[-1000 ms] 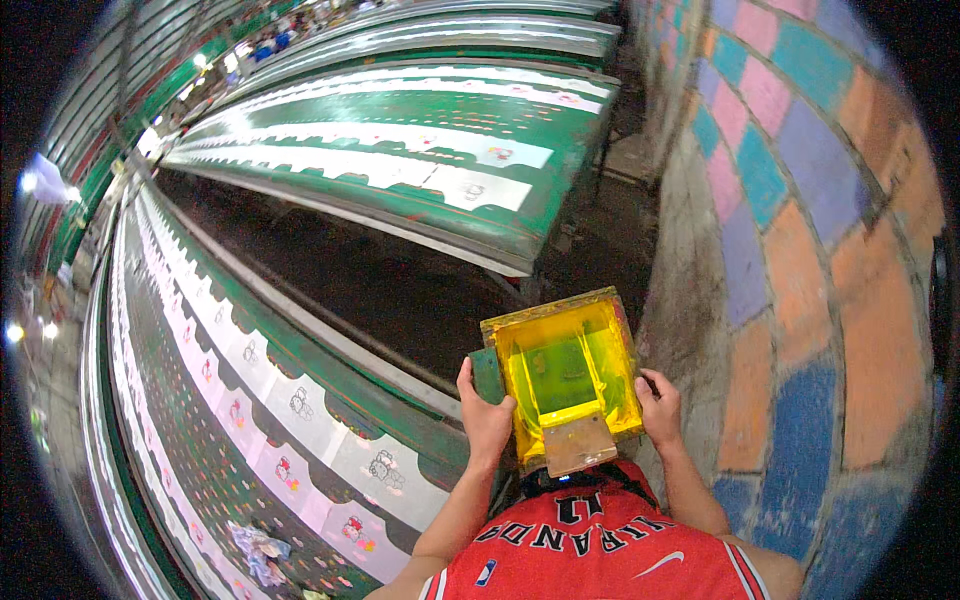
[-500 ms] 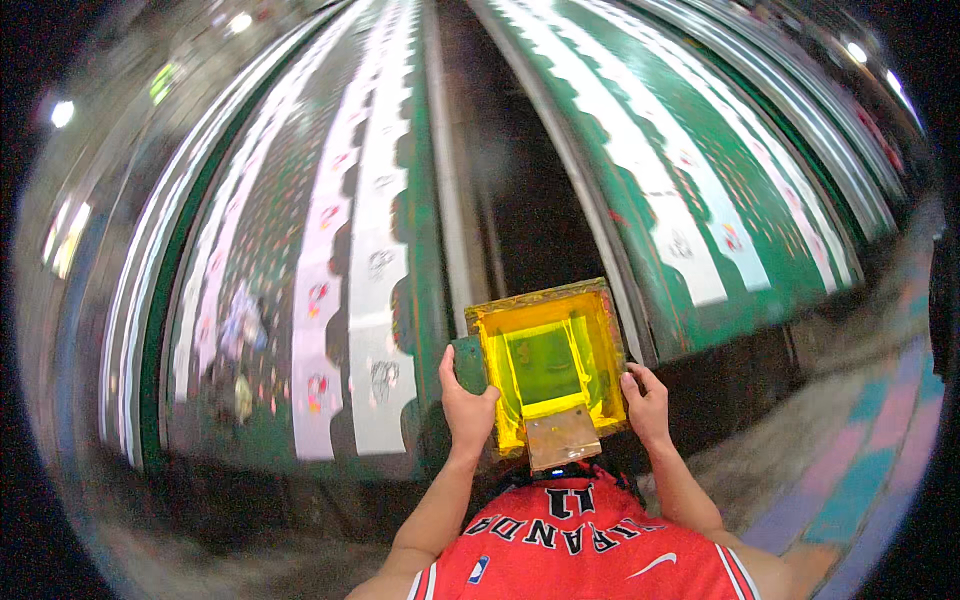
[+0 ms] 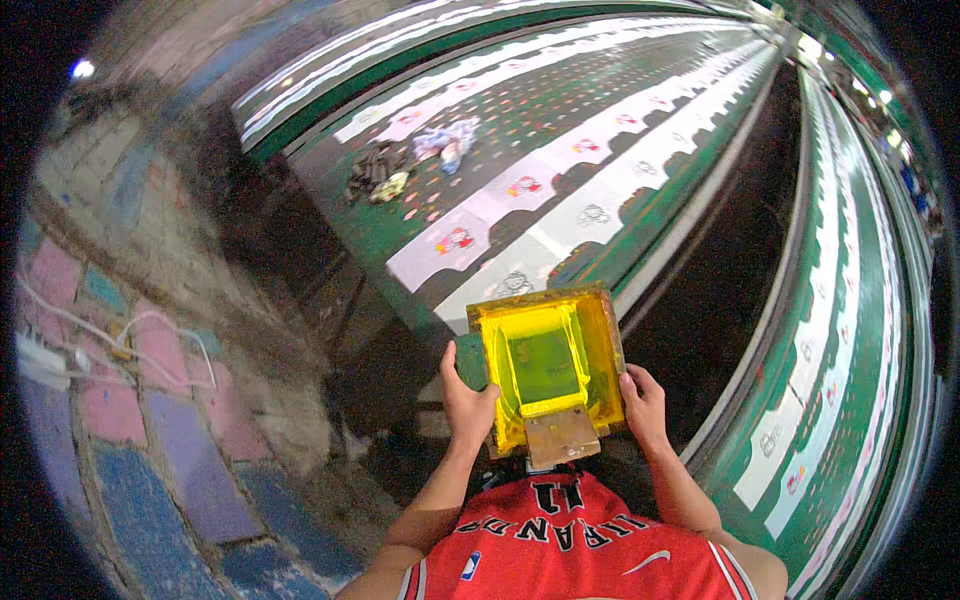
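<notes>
A: Quick one: what have you got, and where?

B: You've got a yellow-lined frame (image 3: 545, 362), lower centre of the picture, just above your red jersey (image 3: 590, 545). Greenish panel in its middle, worn rim.

A: Your left hand (image 3: 470, 408)?

B: Grasping the green flat piece (image 3: 469, 362) at the frame's left side; your thumb lies over it, close to the frame's edge. Can't tell if that piece is fixed on. Undersides hidden.

A: Your right hand (image 3: 643, 400)?

B: Gripping the frame's right rim, fingers bent; some fingertips out of sight.

A: That brown plate (image 3: 561, 432)?

B: At the frame's lower edge, between your hands; neither touches it.

A: Around you?

B: One long green table (image 3: 655, 245) runs from centre to upper right, carrying a pink strip (image 3: 505, 200) and a whitish strip (image 3: 592, 217), both printed with little figures. Crumpled cloth (image 3: 448, 143) on it, upper middle. Second green table (image 3: 742, 525) down the right side, dark gap between. Painted paving (image 3: 195, 460) lower left, white cable (image 3: 165, 318) above.
</notes>
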The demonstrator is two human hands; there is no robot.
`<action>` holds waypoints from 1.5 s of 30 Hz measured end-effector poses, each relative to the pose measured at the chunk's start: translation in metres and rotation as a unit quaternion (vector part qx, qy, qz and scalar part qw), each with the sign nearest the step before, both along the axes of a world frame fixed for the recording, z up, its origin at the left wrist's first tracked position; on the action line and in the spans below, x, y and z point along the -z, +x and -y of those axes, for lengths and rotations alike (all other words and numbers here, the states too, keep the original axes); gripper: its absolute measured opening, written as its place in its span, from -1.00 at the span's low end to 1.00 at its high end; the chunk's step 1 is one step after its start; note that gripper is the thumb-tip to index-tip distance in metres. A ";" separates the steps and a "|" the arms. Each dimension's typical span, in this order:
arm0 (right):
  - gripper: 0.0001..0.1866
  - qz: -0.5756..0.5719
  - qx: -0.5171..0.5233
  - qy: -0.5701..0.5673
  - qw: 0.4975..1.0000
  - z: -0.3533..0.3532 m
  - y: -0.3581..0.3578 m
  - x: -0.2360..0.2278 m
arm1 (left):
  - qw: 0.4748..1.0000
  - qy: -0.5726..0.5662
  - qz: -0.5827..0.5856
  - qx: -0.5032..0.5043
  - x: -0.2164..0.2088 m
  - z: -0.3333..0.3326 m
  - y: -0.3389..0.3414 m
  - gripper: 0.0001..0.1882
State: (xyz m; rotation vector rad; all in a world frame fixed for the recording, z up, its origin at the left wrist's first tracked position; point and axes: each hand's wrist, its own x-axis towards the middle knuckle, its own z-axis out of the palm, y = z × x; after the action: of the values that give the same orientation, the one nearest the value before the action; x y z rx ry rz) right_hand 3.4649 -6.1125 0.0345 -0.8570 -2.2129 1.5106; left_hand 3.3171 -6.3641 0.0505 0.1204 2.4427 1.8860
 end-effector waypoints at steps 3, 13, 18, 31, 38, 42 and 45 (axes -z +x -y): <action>-0.61 0.007 -0.043 0.049 0.998 0.001 -0.049 0.003 | 0.995 -0.046 -0.059 -0.066 0.001 0.014 -0.015 0.00; -0.63 -0.045 -0.154 0.093 0.983 -0.013 -0.166 0.006 | 0.980 -0.037 -0.046 -0.190 -0.006 0.011 -0.063 -0.01; -0.70 -0.062 -0.201 0.107 0.972 -0.048 -0.219 0.025 | 0.970 -0.014 -0.027 -0.243 0.008 -0.021 -0.087 -0.01; -0.64 0.019 -0.368 0.110 0.923 -0.134 -0.286 0.091 | 0.951 -0.068 0.007 -0.303 0.085 -0.086 -0.120 0.00; -0.61 0.024 -0.402 0.133 0.905 -0.151 -0.281 0.101 | 0.954 -0.085 0.020 -0.286 0.095 -0.090 -0.110 -0.02; -0.60 0.062 -0.385 0.118 0.913 -0.150 -0.278 0.085 | 0.955 -0.094 0.056 -0.277 0.085 -0.094 -0.112 -0.01; -0.60 0.058 -0.395 0.110 0.910 -0.152 -0.277 0.087 | 0.956 -0.105 0.046 -0.272 0.091 -0.087 -0.108 0.00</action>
State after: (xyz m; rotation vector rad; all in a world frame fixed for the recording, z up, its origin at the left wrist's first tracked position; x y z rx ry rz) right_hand 3.1875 -5.9607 -0.0529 0.0655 -2.9421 1.4623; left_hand 3.2094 -6.2770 -0.0408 -0.6998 2.7841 1.7104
